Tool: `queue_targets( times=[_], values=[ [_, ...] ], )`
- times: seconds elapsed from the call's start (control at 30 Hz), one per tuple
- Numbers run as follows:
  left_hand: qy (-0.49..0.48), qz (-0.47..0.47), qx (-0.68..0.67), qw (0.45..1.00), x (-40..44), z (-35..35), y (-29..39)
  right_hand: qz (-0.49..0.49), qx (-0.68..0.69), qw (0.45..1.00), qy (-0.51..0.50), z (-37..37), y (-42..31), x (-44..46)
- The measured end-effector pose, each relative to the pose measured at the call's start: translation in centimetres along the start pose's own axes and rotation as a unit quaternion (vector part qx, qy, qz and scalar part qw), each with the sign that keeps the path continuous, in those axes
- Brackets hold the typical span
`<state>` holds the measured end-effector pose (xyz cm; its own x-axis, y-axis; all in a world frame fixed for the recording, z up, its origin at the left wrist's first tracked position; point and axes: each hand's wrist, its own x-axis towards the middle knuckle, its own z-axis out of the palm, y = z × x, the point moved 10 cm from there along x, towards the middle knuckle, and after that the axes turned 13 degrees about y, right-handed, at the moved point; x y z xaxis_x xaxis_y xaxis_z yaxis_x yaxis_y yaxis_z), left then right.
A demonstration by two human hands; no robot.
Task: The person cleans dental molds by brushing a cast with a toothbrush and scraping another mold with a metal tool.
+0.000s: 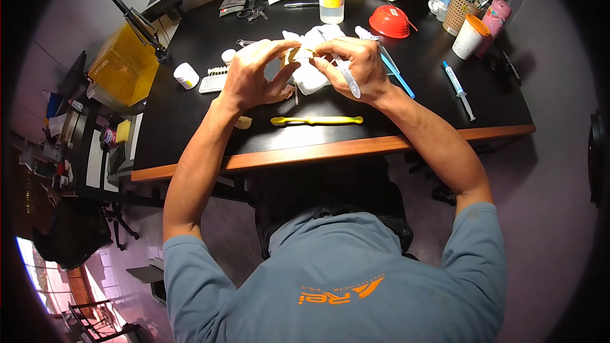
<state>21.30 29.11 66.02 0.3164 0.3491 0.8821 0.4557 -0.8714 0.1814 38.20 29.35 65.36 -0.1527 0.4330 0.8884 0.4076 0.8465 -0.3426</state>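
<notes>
Between my two hands, above a crumpled white cloth (311, 80), is a small cream-yellow piece (301, 54), partly covered by fingers. My left hand (255, 75) grips its left side with thumb and fingers curved round it. On the other side my right hand (357, 67) has its fingertips closed at the piece. A whitish translucent tool with a rounded end (349, 81) lies along the right palm, pointing toward me; its far end is hard to make out. A yellow toothbrush (318, 121) lies on the black table (394, 121) in front of the hands.
Left of my hands stand a white jar (186, 76) and a white case with a row of small pieces (213, 81). Behind them is a clear bottle (331, 0). To the right are a red bowl (389, 21), a blue stick (398, 77), a syringe (459, 91) and an orange-lidded cup (470, 37).
</notes>
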Motion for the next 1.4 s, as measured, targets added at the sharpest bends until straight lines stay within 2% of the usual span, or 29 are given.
queue_targets(
  times=[0.07, 0.13, 0.17, 0.27, 0.43, 0.67, 0.77, 0.87, 0.97, 1.4],
  values=[
    [0.012, -0.04, -0.04, 0.998, 0.0, 0.0, -0.6, 0.014, 0.008, 1.0, 0.013, -0.1, 0.2, 0.0],
    [-0.01, -0.135, -0.081, 0.987, -0.5, 0.7, -2.2, 0.038, 0.02, 0.999, 0.028, -0.3, 0.4, 0.2],
    [-0.023, -0.19, -0.105, 0.976, -0.9, 1.1, -3.0, 0.029, 0.028, 0.999, 0.028, -0.5, 0.0, 0.2],
    [-0.024, -0.243, -0.155, 0.957, -1.0, 1.2, -3.9, -0.022, 0.027, 0.999, 0.019, -0.6, -1.3, 0.6],
    [0.007, -0.235, -0.193, 0.953, -0.8, 0.6, -3.7, -0.063, 0.002, 0.998, 0.005, -0.3, -1.6, 0.3],
    [-0.034, -0.275, -0.237, 0.931, -1.3, 1.8, -4.1, -0.014, -0.043, 0.999, 0.026, -0.5, -0.5, 0.3],
    [-0.058, -0.249, -0.251, 0.934, -1.0, 1.7, -3.2, -0.004, -0.041, 0.998, 0.046, -0.6, 0.2, 0.1],
    [-0.08, -0.21, -0.182, 0.957, -0.7, 1.6, -2.6, 0.008, -0.048, 0.998, 0.045, -0.8, 0.5, 0.0],
    [-0.088, -0.213, -0.16, 0.96, -0.7, 1.6, -2.5, 0.02, -0.056, 0.998, 0.026, -0.8, 0.4, 0.4],
    [-0.037, -0.118, -0.097, 0.988, 0.1, 0.5, -1.2, -0.002, -0.022, 1.0, -0.019, 0.2, 0.0, 0.2]
  ],
)
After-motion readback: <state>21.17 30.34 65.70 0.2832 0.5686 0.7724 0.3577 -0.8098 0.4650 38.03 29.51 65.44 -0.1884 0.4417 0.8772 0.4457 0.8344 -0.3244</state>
